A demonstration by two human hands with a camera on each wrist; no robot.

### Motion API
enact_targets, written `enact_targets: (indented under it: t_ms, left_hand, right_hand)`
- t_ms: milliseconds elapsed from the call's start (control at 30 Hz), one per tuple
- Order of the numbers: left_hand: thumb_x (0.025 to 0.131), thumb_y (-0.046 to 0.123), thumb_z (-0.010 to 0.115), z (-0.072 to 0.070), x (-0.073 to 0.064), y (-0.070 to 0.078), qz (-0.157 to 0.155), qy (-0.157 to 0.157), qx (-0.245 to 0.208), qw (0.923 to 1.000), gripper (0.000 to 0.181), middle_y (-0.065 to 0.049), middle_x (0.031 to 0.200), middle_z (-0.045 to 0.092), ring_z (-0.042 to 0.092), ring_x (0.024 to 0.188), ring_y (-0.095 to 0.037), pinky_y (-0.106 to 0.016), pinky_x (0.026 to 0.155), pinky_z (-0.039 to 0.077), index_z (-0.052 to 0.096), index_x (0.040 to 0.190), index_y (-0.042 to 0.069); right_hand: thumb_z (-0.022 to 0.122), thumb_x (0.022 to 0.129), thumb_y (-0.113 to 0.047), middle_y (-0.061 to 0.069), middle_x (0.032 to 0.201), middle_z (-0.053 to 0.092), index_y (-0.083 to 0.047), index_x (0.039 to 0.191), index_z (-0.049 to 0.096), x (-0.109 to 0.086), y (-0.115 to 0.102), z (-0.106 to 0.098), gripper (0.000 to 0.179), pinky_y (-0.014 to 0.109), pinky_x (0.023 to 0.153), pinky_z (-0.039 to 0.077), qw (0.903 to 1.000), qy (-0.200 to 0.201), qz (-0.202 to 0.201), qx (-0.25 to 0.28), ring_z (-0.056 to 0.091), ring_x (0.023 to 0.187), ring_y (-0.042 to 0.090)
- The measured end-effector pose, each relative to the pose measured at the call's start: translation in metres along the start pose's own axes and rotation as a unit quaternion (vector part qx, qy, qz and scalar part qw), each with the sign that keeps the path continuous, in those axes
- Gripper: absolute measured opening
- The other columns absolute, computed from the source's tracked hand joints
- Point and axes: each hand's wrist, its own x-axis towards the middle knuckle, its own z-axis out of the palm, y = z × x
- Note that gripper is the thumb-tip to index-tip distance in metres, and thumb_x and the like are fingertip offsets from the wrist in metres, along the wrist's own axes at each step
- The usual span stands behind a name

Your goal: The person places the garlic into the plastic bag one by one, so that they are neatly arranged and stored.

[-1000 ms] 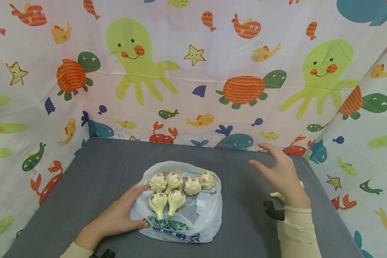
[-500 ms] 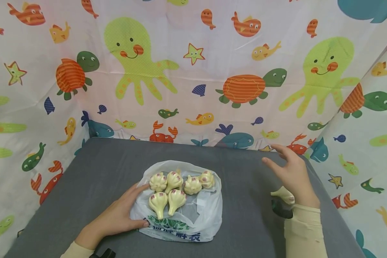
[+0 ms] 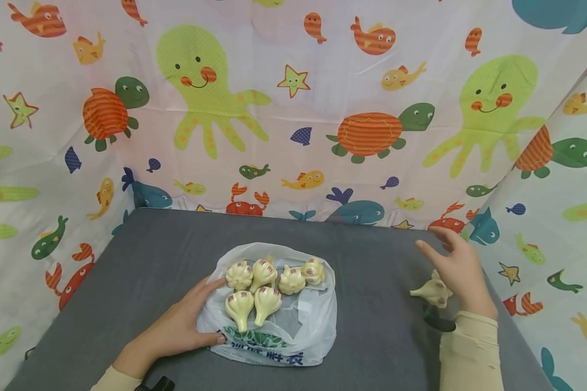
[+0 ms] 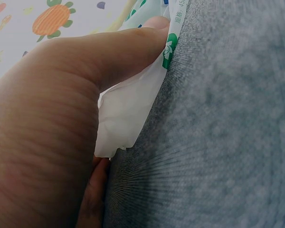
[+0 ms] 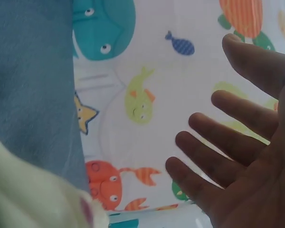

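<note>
An opened white plastic bag point(image 3: 318, 331) with green and blue print lies on the grey table. Several garlic bulbs point(image 3: 268, 304), cream with purple marks, are inside it. My left hand point(image 3: 183, 320) holds the bag's left side, the thumb at its front and the index finger on its rim. In the left wrist view the thumb point(image 4: 118, 52) presses against the bag film; the other fingers are mostly hidden. My right hand point(image 3: 462, 271) hovers over the table's right side, holding nothing, with fingers spread in the right wrist view. Just left of it, a garlic bulb point(image 3: 432, 291) lies on the table.
The grey table point(image 3: 372, 347) runs back to a white curtain point(image 3: 293, 136) printed with sea animals, which also closes off both sides. Dark wrist gear point(image 3: 440, 320) sits at the right cuff, close to the lone bulb.
My right hand has moved right and slightly down, away from the bag, uncovering the lone garlic bulb. The left hand and the bag have stayed put.
</note>
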Motion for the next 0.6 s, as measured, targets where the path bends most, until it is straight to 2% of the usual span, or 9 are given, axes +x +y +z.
enact_targets:
  t_ms: [200,600]
  left_hand:
    - [0.079,0.061,0.095,0.000,0.000,0.002,-0.002,0.000,-0.003,1.0000,0.114,-0.011,0.178,0.026,0.035,0.156,-0.041,-0.072,0.108,0.043,0.034,0.171,0.034]
    - [0.079,0.064,0.093,0.000,0.000,0.002,0.001,0.001,0.002,1.0000,0.115,-0.013,0.178,0.025,0.034,0.157,-0.042,-0.072,0.108,0.044,0.033,0.172,0.032]
  right_hand:
    - [0.070,0.105,-0.053,0.033,0.158,0.050,0.000,0.159,0.050,0.001,0.016,-0.003,0.078,0.075,0.108,0.042,0.9996,-0.024,0.015,0.005,0.046,0.145,0.058]
    - [0.066,0.107,-0.054,0.038,0.158,0.047,0.005,0.159,0.047,0.001,0.043,-0.004,0.081,0.072,0.110,0.042,0.9980,-0.040,0.049,0.003,0.044,0.145,0.059]
